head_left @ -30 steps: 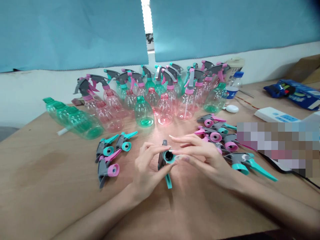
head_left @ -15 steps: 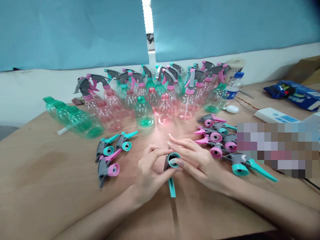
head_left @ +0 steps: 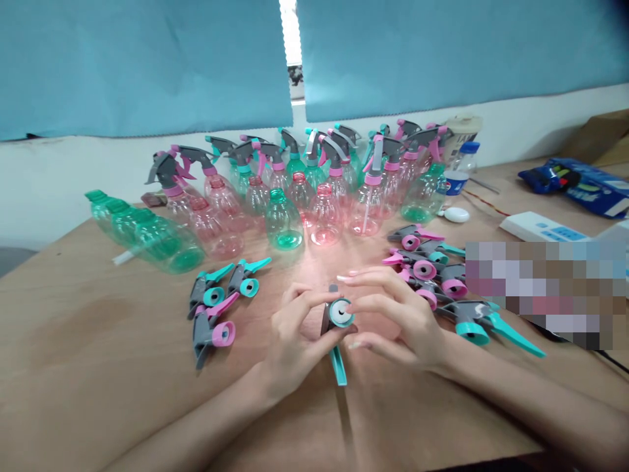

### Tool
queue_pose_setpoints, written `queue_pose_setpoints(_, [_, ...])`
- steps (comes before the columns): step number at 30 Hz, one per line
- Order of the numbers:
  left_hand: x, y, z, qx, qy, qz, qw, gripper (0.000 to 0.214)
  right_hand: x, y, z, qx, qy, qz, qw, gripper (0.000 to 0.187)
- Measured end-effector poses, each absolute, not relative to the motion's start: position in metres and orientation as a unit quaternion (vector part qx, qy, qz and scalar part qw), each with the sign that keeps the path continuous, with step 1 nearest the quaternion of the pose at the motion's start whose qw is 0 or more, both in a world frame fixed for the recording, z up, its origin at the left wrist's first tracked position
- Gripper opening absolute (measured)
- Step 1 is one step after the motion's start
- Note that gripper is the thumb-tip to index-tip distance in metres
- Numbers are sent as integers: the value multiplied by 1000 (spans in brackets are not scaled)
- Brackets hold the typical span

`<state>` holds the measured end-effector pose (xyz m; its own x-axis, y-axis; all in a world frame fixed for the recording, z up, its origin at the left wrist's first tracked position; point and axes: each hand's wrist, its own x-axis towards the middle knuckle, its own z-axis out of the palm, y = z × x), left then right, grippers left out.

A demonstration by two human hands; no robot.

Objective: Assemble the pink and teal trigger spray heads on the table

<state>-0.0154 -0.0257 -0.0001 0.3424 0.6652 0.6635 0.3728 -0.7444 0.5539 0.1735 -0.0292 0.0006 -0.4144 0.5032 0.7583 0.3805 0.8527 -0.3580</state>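
Note:
My left hand (head_left: 295,337) is closed around a grey and teal trigger spray head (head_left: 338,364), low over the table. Its round collar faces up, and a white disc (head_left: 338,314) with a dark hole fills the collar. My right hand (head_left: 413,321) is beside it with fingers apart; one fingertip rests on or just over the disc's right edge. To the left lie teal spray heads (head_left: 249,287) and a pink one (head_left: 223,334). On the right, more pink spray heads (head_left: 424,269) and a teal one (head_left: 472,333) lie in a group.
Clear pink bottles (head_left: 325,219) and green bottles (head_left: 284,223) stand behind my hands, several with spray heads fitted. Green bottles (head_left: 167,242) lean or lie at the left. A power strip (head_left: 543,228), blue packet (head_left: 584,187) and white oval object (head_left: 456,214) are at the right.
The collar looked dark inside and now shows the white disc. My right thumb has drawn away from the collar and the fingers have spread. My left hand keeps its hold.

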Motion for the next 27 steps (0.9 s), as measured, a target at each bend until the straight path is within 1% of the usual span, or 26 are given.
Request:
queue_pose_setpoints(4, [-16,-25,-1,811,318,471,142,26,174,-28,-2,-276,-836,79,468,26])
queue_pose_setpoints(11, [-17,-24,-1,817,304,469,141,29,172,-30,-1,-279,-826,74,483,18])
queue_pose_setpoints(19, [-22,-21,1,847,303,434,48,26,174,-27,-1,-304,-833,80,455,24])
queue_pose_setpoints(27, [-23,-22,2,853,293,430,35,26,176,-28,2,-302,-846,84,431,24])
